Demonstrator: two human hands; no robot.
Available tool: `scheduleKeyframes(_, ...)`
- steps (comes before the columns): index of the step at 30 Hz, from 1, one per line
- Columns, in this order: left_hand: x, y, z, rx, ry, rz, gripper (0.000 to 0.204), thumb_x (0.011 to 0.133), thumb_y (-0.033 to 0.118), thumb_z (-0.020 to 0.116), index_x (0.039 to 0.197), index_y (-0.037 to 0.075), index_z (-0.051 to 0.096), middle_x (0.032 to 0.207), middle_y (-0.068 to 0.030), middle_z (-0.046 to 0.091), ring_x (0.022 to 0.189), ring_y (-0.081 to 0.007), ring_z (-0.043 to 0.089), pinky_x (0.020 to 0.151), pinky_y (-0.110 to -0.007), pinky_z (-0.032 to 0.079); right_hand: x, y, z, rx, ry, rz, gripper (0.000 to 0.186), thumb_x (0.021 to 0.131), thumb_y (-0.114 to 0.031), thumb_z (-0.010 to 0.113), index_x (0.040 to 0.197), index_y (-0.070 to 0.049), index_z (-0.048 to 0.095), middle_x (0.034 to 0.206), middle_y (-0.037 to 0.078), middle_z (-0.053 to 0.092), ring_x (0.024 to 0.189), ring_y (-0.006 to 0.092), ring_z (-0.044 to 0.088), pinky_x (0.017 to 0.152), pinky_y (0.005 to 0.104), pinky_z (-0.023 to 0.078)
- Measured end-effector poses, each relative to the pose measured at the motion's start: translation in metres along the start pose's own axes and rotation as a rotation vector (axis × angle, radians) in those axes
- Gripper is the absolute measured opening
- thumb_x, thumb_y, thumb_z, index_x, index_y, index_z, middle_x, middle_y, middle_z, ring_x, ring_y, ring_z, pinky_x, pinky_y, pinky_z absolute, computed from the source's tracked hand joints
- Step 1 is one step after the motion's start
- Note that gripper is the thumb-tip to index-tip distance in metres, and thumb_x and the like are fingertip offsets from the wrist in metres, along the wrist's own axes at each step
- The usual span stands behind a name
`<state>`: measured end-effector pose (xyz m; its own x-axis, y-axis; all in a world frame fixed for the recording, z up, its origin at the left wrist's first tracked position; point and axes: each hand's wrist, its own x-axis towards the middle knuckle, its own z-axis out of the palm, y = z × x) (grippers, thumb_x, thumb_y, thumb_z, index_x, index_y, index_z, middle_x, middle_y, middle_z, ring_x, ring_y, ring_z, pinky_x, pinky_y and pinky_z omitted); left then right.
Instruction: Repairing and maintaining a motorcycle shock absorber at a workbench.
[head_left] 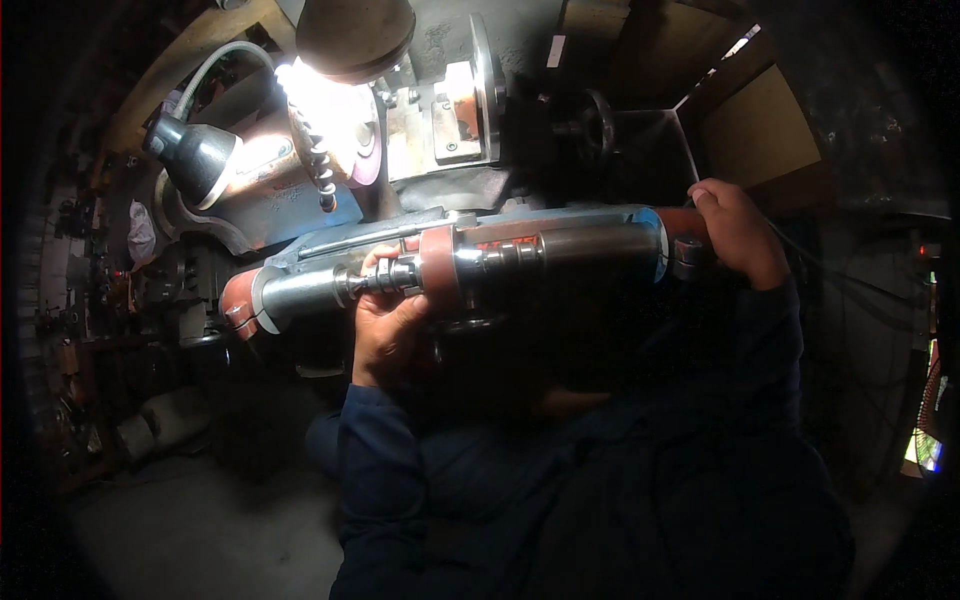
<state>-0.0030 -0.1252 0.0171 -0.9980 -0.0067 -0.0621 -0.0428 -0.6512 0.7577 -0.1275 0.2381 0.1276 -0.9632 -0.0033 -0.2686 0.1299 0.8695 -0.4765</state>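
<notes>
My left hand [388,318] is wrapped from below around the stepped steel shaft [520,255], fingers curled and pressed together over the narrow grooved section, just left of the red-orange collar [437,268]. My right hand [735,232] is closed over the far right end of the shaft, fingers folded around a red end piece; I cannot tell how tightly the fingertips meet behind it. The shaft lies level between my two grips, across the front of the blue machine bed [300,215]; its polished left end [300,290] projects beyond my left fingers toward a red cap [240,298]. Above my left knuckles, the lamp [195,150] throws glare on the grinding wheel [355,150] and a coiled spring [322,165] hanging just beyond it. In my judgement, good handling here requires both grips to carry the load evenly, the shaft kept level, and the left fingers kept on the grooved neck, clear of the wheel above. Sleeve [385,470] cuffs should stay below the shaft line.
</notes>
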Motion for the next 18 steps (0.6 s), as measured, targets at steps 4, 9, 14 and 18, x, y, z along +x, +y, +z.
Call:
scheduleKeyframes(4, 0.0, -0.001, -0.002, -0.021, 0.018, -0.004, 0.06, 0.075, -0.003, 0.072, 0.126, 0.011, 0.042, 0.127, -0.0077, 0.051, 0.117, -0.0221, 0.051, 0.103, -0.038, 0.04, 0.0, -0.011, -0.004, -0.018, -0.072, 0.084, 0.035, 0.096, -0.027, 0.04, 0.102, 0.002, 0.06, 0.092, 0.021, 0.063, 0.087, 0.0323, 0.062, 0.077, 0.0395, 0.047)
scheduleKeyframes(9, 0.001, -0.002, -0.004, -0.009, 0.006, 0.0, 0.06, 0.075, -0.003, 0.071, 0.126, 0.011, 0.043, 0.128, -0.008, 0.051, 0.117, -0.0219, 0.051, 0.104, -0.038, 0.039, 0.004, -0.012, -0.007, 0.009, -0.148, 0.129, 0.035, 0.096, -0.029, 0.04, 0.105, 0.0, 0.058, 0.085, 0.014, 0.062, 0.07, 0.0233, 0.061, 0.057, 0.0354, 0.049)
scheduleKeyframes(14, 0.0, -0.003, -0.006, -0.006, 0.001, -0.013, 0.06, 0.075, -0.004, 0.071, 0.126, 0.011, 0.042, 0.128, -0.0089, 0.051, 0.117, -0.0219, 0.051, 0.103, -0.038, 0.04, 0.011, -0.009, -0.009, 0.018, -0.235, 0.167, 0.036, 0.096, -0.03, 0.039, 0.111, -0.002, 0.058, 0.088, 0.011, 0.061, 0.066, 0.0191, 0.059, 0.049, 0.0323, 0.049)
scheduleKeyframes(18, 0.0, -0.002, -0.005, 0.005, 0.013, -0.011, 0.061, 0.076, -0.004, 0.071, 0.127, 0.011, 0.042, 0.128, -0.0095, 0.051, 0.116, -0.0224, 0.052, 0.101, -0.038, 0.042, 0.011, -0.011, -0.008, 0.019, -0.239, 0.192, 0.034, 0.094, -0.028, 0.041, 0.108, -0.002, 0.059, 0.087, 0.011, 0.061, 0.064, 0.0196, 0.059, 0.048, 0.0325, 0.049)
